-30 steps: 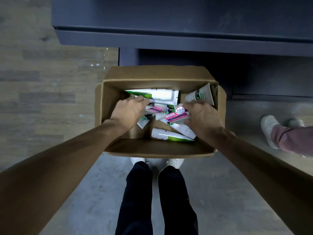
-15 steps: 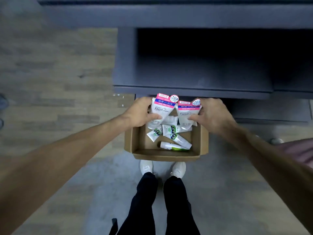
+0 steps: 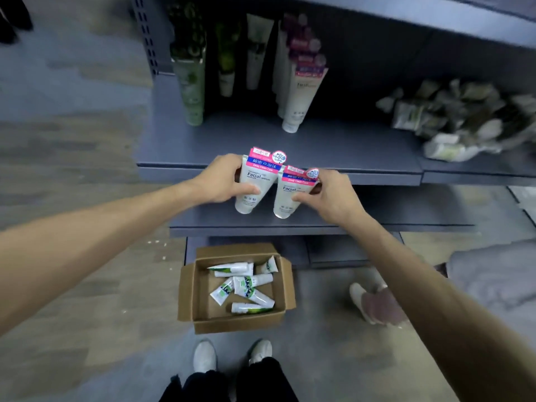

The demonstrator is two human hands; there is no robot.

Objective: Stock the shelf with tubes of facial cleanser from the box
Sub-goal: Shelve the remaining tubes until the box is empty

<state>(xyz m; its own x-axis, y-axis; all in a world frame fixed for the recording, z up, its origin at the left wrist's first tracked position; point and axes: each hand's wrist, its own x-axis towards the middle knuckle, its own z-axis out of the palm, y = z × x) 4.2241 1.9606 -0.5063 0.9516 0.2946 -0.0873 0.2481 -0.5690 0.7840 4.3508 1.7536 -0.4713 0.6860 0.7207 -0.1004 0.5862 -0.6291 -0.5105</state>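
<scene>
Both pink-capped tubes have risen from the box (image 3: 235, 323) to shelf (image 3: 290, 152) height: left hand (image 3: 223, 181) grips the left tube (image 3: 256, 184), right hand (image 3: 330, 195) grips the right tube (image 3: 291, 195); placement comes next.

The two held tubes (image 3: 255, 184) are white with pink and blue bands at the crimped top and dark lettering. The shelf (image 3: 290, 152) is dark blue-grey. The box (image 3: 203, 320) is plain brown cardboard; the tubes in the box (image 3: 249, 288) are white with green markings. The shoes (image 3: 204, 356) are white, the trousers (image 3: 232, 385) black.
</scene>
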